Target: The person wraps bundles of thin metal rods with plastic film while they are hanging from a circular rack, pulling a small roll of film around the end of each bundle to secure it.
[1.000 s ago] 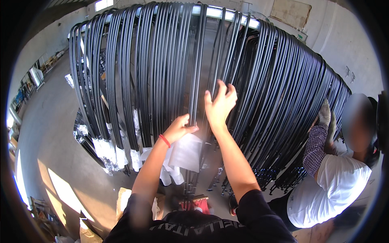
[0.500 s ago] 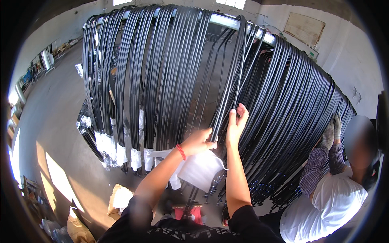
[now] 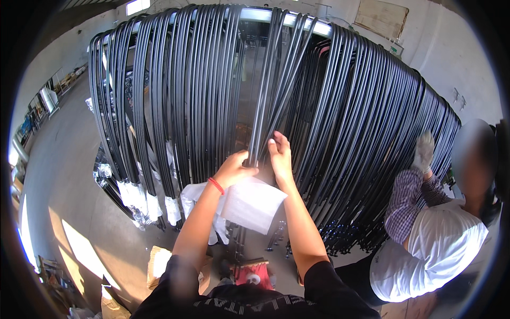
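Long thin black tubes (image 3: 212,95) hang doubled over a metal rail. My left hand (image 3: 234,169) is closed round a small bundle of these tubes (image 3: 258,117), near the middle of the rack. Beneath that hand hangs a white sheet (image 3: 255,204), thin and soft like packing foam, partly around the lower tubes. The hand hides where the sheet meets the bundle. My right hand (image 3: 280,155) is just right of the bundle, thumb and fingers stretched upward and apart. Whether its palm touches the tubes is hard to tell.
A co-worker in a white top stands at the right, a gloved hand (image 3: 424,151) at the dense row of tubes. The rail (image 3: 255,14) curves across the far side. White wrapping (image 3: 133,196) covers tube ends at left. A cardboard box (image 3: 158,266) and red cloth-like item (image 3: 252,276) lie below.
The held bundle and both my hands have moved left, and the whole view has shifted somewhat. My right hand has come down slightly toward the left hand. The co-worker's gloved hand has risen.
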The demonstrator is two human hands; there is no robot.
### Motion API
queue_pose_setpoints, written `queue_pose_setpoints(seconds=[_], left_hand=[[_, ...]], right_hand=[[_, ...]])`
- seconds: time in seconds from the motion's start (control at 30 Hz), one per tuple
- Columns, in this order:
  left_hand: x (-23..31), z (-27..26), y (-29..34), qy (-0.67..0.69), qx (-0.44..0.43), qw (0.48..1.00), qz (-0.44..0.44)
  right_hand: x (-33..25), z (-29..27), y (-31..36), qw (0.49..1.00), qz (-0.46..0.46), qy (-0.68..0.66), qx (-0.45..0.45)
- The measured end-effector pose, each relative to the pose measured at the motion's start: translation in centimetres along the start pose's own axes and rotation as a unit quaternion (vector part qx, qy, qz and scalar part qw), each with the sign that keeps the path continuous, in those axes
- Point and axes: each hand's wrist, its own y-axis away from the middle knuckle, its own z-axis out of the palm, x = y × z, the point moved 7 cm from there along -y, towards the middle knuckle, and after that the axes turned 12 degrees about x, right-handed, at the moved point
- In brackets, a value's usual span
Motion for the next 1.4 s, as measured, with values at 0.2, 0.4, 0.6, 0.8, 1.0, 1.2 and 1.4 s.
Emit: queue_pose_setpoints(seconds=[0.2,0.4,0.6,0.8,1.0,1.2,1.4], left_hand=[[-1.5,-0.8,-0.6,0.063,-0.029,0.997,-0.019],[-4.3,-1.0,-0.2,0.057,-0.088,0.990,-0.098],[-5.4,-0.3,-1.2,-0.008,-0.065,0.996,-0.064],[-5.3,2.9,-2.1,-0.002,-0.125,0.990,-0.064],[-3.9,3.8,-1.2,0.030,-0.117,0.991,-0.053],[-3.1,4.0,-0.9,0.008,-0.099,0.994,-0.050],[-3.5,3.7,-1.7,0.013,-0.078,0.996,-0.039]], right_hand=[[2.6,2.1,-1.2,0.967,0.106,-0.187,-0.136],[2.3,1.2,0.4,0.986,0.064,-0.137,-0.077],[3.5,-0.6,0.8,0.984,0.072,-0.155,-0.050],[3.3,-1.7,0.4,0.989,0.075,-0.093,-0.091],[0.7,-2.2,0.4,0.973,0.073,0.012,-0.217],[-1.1,-2.4,1.4,0.979,0.029,0.023,-0.199],[-0.6,-3.8,2.9,0.981,-0.050,0.142,-0.120]])
